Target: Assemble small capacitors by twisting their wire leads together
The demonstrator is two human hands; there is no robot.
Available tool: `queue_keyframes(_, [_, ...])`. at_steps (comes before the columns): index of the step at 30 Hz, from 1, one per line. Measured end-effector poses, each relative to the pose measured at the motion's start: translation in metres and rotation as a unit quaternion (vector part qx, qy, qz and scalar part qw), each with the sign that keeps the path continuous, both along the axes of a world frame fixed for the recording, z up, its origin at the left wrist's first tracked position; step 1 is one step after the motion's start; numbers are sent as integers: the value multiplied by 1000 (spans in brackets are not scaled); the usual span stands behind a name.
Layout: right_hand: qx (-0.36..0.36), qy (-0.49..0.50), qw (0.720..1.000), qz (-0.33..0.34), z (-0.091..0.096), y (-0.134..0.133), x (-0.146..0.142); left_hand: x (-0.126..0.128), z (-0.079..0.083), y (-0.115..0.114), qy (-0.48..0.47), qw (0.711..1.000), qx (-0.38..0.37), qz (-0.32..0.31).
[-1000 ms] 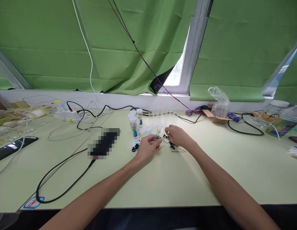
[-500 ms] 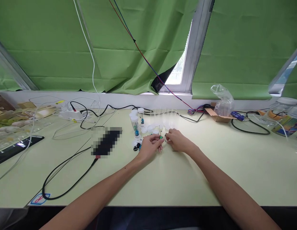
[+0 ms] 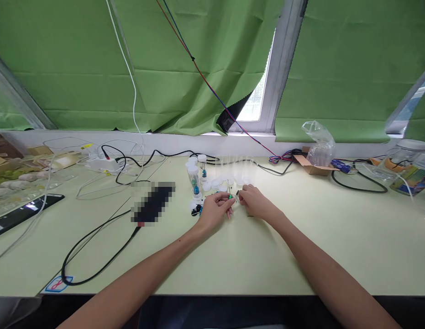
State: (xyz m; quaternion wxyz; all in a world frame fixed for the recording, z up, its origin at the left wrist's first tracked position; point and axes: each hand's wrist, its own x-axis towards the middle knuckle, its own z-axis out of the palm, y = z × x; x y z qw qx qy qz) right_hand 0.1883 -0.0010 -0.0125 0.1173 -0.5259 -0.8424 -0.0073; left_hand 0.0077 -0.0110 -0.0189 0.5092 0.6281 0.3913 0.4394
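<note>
My left hand (image 3: pixel 217 206) is closed, with a small shiny green piece (image 3: pixel 230 196) pinched between thumb and fingers; a thin dark stem rises from it. Just to the right, my right hand (image 3: pixel 250 199) has its fingertips pressed together around something small and dark that I cannot make out. The two hands almost meet above the table. Left of them stand clear tubes with white caps (image 3: pixel 194 183), with blue and green pieces inside. Small black pieces (image 3: pixel 196 210) lie beside my left hand. Several white caps (image 3: pixel 215 184) lie just behind the hands.
Clear empty tubes (image 3: pixel 244 169) stand behind the caps. A blurred black device (image 3: pixel 153 203) with a looped cable lies to the left, a dark phone (image 3: pixel 25 214) further left. A small cardboard box (image 3: pixel 315 170) holding a plastic bag and clear jars (image 3: pixel 412 169) are at the right.
My right fingers have shifted very slightly beside the green piece. My left hand keeps its hold, and the other things stay where they were.
</note>
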Motion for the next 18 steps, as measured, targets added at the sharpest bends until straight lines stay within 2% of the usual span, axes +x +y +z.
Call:
queue_keyframes(13, [51, 123, 991, 14, 4, -6, -5, -2, -5, 2, 8, 1000, 11, 11])
queue_keyframes(18, [67, 238, 969, 7, 5, -3, -7, -2, -2, 0, 13, 1000, 2, 17])
